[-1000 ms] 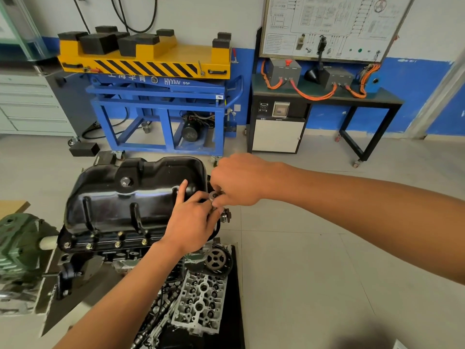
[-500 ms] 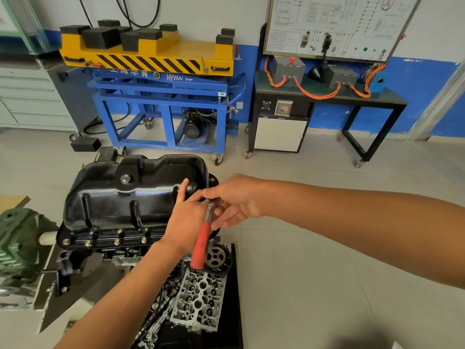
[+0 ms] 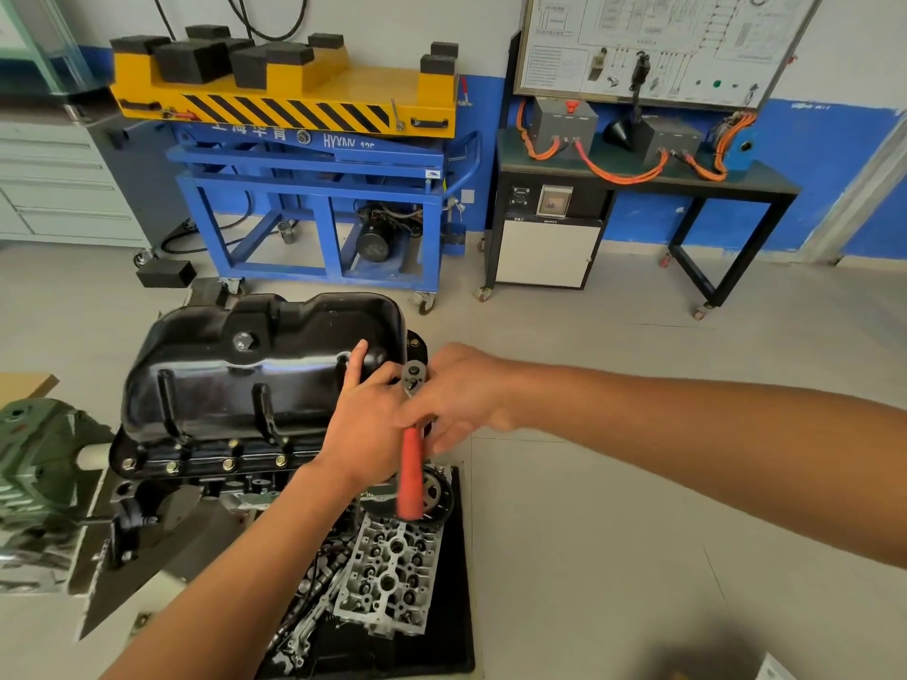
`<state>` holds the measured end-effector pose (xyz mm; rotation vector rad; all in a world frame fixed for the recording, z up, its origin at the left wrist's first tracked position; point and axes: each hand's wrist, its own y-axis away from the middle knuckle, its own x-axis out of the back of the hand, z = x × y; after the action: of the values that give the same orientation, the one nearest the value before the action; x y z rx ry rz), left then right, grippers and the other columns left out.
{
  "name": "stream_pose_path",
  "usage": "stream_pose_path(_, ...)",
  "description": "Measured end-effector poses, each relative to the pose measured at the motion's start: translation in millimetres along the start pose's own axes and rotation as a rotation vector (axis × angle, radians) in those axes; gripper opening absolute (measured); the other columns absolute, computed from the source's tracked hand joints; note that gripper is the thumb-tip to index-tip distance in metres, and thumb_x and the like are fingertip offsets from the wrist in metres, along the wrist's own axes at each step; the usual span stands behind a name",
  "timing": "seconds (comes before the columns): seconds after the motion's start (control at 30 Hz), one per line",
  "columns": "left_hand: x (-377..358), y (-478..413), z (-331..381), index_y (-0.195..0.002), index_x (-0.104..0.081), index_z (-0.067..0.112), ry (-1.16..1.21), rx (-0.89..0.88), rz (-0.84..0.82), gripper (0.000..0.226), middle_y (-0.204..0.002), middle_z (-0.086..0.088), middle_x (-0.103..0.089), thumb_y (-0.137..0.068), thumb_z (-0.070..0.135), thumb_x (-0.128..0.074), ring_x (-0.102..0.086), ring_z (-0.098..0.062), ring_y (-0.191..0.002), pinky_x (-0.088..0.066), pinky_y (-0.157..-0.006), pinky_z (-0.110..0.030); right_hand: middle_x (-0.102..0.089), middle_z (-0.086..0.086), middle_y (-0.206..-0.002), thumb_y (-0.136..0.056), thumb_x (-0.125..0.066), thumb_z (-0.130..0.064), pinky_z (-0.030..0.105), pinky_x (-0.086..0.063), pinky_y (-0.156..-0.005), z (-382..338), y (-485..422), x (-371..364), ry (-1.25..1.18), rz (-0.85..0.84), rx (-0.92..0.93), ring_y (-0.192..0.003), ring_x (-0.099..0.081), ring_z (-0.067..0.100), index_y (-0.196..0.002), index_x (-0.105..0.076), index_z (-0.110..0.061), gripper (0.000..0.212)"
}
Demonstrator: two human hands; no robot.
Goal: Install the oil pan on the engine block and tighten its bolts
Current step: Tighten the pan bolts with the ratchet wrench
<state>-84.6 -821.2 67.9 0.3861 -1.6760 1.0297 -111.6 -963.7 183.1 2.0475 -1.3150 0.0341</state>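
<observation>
Oil pan [image 3: 255, 375], black and glossy, is sitting bottom-up on the engine block [image 3: 206, 480], with its flange lying along the block's edge. A row of bolts [image 3: 228, 464] is showing along the near side of the flange, and a drain plug [image 3: 243, 342] is facing up on the pan's top.

The left grip [image 3: 365, 419] is leaning against the right end of the pan, its index finger stretching straight up the pan's wall. Its other fingers are folding in beside the ratchet's head, and I cannot tell whether they are holding anything.

The right grip [image 3: 456, 390] is reaching in from the right. Its fingers are curling round the upper part of the ratchet [image 3: 411, 478], just below the metal head. The red handle is hanging down toward the camera, in front of a toothed gear [image 3: 439, 493].

Below the hands, a bare cylinder head [image 3: 387, 576] is lying on a black mat [image 3: 459, 606] on the floor. A green machine [image 3: 34, 463] is standing at the left edge. Against the far wall, a blue cart [image 3: 304, 188] with a yellow top is standing beside a black surface [image 3: 765, 181] carrying orange cables.
</observation>
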Motion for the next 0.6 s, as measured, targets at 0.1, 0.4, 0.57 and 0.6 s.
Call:
stream_pose_path(0.1,3,-1,4,-0.081,-0.073,0.012,0.128,0.065,0.046,0.037,-0.08,0.0,-0.071,-0.092,0.032,-0.044,-0.064,-0.025,-0.098,-0.005,-0.119,-0.054,-0.075,0.017,-0.088,-0.086,-0.075,-0.015,0.031,-0.061,-0.072,-12,-3,29,0.63,-0.073,0.113,-0.072,-0.073,0.02,-0.108,-0.067,0.0,0.028)
stream_pose_path(0.4,7,-1,6,-0.07,-0.065,0.008,0.148,0.104,0.005,0.045,-0.089,-0.003,-0.073,-0.102,0.031,-0.044,-0.063,-0.021,-0.113,-0.002,-0.121,-0.057,-0.033,-0.004,-0.065,-0.09,-0.049,0.002,0.044,-0.049,-0.079,-18,-13,30,1.661,0.262,0.714,-0.078,-0.061,0.029,-0.102,-0.066,-0.016,0.028)
stream_pose_path(0.57,9,1,4,-0.067,-0.062,0.008,0.147,0.091,-0.011,0.044,-0.079,-0.001,-0.071,-0.104,0.028,-0.049,-0.063,-0.02,-0.112,0.001,-0.122,-0.054,-0.044,-0.001,-0.075,-0.094,-0.054,-0.011,0.044,-0.052,-0.067,-16,-12,30,1.628,0.17,0.688,-0.075,-0.062,0.028,-0.108,-0.062,-0.015,0.016)
stream_pose_path(0.6,9,1,5,-0.067,-0.062,0.008,0.147,0.095,-0.01,0.047,-0.082,-0.001,-0.072,-0.104,0.031,-0.046,-0.063,-0.02,-0.111,0.003,-0.123,-0.053,-0.048,-0.001,-0.076,-0.095,-0.055,-0.015,0.038,-0.049,-0.058,-15,-11,31,1.603,0.164,0.682,-0.073,-0.061,0.027,-0.103,-0.061,-0.014,0.01)
